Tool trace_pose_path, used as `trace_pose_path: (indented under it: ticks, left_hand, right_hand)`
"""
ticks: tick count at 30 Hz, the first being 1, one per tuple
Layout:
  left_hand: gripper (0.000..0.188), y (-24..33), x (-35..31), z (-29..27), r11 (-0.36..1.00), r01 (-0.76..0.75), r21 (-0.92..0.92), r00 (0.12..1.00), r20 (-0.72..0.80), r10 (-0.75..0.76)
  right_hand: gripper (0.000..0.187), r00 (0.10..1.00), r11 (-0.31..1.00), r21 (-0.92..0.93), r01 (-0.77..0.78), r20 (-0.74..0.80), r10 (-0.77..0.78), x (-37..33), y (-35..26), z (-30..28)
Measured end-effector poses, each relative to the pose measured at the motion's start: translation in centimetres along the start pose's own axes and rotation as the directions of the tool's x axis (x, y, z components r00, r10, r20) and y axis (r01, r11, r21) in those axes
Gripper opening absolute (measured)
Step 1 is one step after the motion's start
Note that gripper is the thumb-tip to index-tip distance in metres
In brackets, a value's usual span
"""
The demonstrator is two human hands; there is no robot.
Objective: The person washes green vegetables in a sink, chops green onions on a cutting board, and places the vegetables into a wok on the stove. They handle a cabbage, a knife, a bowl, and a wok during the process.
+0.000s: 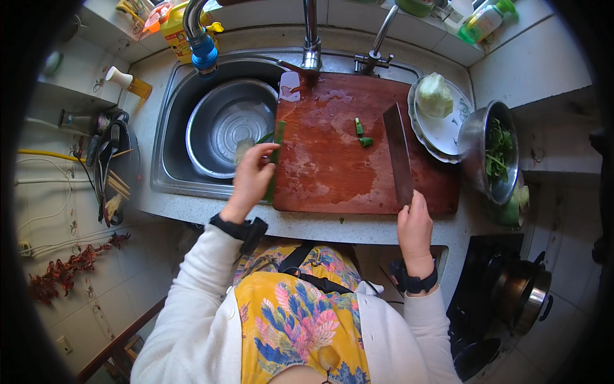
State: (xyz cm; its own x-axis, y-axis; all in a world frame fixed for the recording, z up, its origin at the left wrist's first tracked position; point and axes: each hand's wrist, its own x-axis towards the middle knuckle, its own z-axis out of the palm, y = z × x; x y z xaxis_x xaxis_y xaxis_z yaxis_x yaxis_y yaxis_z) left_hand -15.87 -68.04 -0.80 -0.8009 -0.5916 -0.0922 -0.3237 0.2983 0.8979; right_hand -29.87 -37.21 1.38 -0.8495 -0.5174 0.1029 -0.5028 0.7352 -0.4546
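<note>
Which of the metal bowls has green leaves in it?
The metal bowl on the right, beside the stacked white plates, holds the leaves. The bigger bowl in the sink looks empty of greens.

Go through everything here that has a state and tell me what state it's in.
Left hand: holding a green stalk at the board's edge.
Right hand: gripping the cleaver, blade flat on the board.
Cutting board: wet, across the sink.
Basin: upright in the sink.
Green pieces: cut, on the board.

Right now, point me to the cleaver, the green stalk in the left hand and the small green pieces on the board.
cleaver [398,150], head view, flat of the blade.
green stalk [276,150], head view, middle of the stalk at the board's left edge.
small green pieces [362,134], head view, between the two cut bits.
</note>
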Motion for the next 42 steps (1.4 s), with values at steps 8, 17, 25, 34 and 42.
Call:
trace_pose_path:
  ticks: [8, 17, 25, 34, 42]
  left_hand:
    - [0.038, 3.9, -2.9, -3.7, 0.933, -0.019, -0.359, 0.997, -0.075, -0.008]
    - [0.032, 3.6, 2.9, 8.9, 0.914, -0.384, 0.134, 0.881, 0.35, 0.319]
    - [0.011, -0.2, 4.9, 5.9, 0.553, -0.651, 0.519, 0.741, 0.276, 0.613]
    - [0.015, 1.9, 2.1, 4.9, 0.649, -0.581, 0.491, 0.804, 0.222, 0.552]
    - [0.018, 1.0, 0.3, 10.4, 0.684, -0.543, 0.488, 0.838, 0.264, 0.477]
  right_hand:
    - [0.031, 0.956, 0.899, 0.406, 0.165, 0.158, -0.247, 0.1, -8.4, 4.6]
    - [0.035, 0.997, 0.967, 0.243, -0.075, 0.024, 0.071, -1.2, -1.2, -2.4]
    - [0.036, 0.995, 0.965, 0.248, -0.088, 0.065, 0.074, -4.5, -0.6, -3.0]
    - [0.037, 0.988, 0.987, 0.151, 0.062, 0.13, -0.082, -4.9, -2.7, -2.3]
    - [0.039, 0.971, 0.985, 0.091, 0.149, 0.176, -0.163, -4.6, -3.5, -1.2]
